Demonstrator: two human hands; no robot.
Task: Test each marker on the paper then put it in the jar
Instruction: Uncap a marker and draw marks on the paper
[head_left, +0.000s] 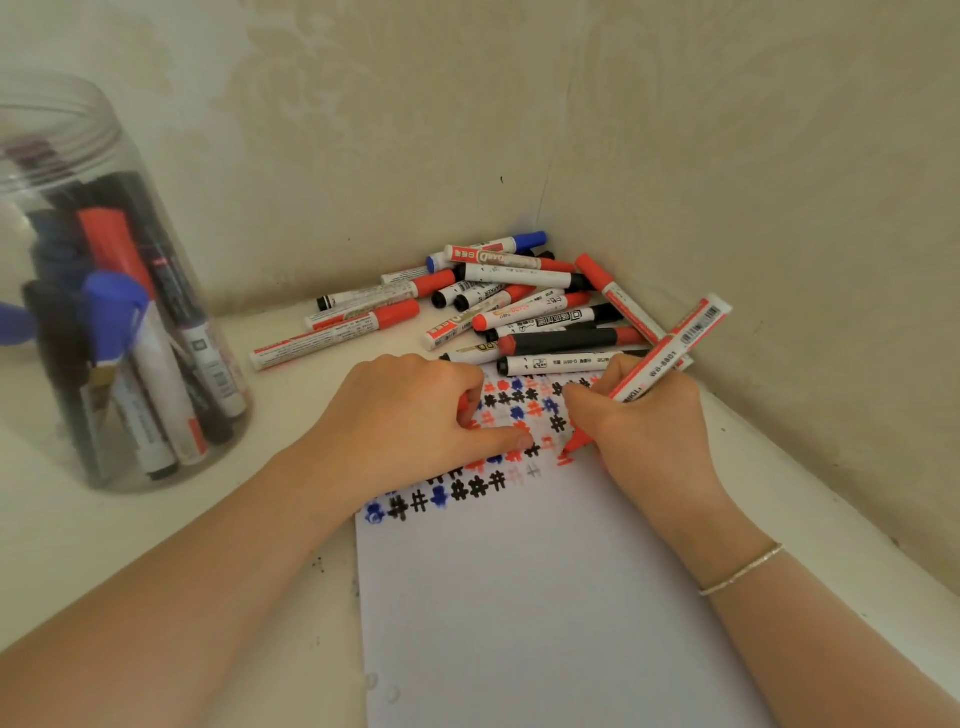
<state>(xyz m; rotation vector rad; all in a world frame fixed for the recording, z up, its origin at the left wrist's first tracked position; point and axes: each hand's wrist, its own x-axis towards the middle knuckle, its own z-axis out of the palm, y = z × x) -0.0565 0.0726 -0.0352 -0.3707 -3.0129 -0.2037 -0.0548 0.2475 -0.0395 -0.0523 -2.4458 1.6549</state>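
Note:
My right hand (644, 415) grips a red marker (670, 345) with its tip down on the white paper (545, 597), beside fresh red strokes. Rows of red, blue and black hash marks cover the paper's far end. My left hand (410, 415) rests on the paper with fingers curled; a bit of red, likely the marker's cap, shows under them, and its thumb presses the sheet. A pile of loose markers (519, 306) lies in the corner beyond the paper. The clear plastic jar (104, 312) stands at the left with several markers inside.
Walls meet in a corner right behind the marker pile and run along the right side of the white surface (156, 545). One red marker (332, 338) lies apart, left of the pile. A thin bracelet (743, 569) circles my right wrist.

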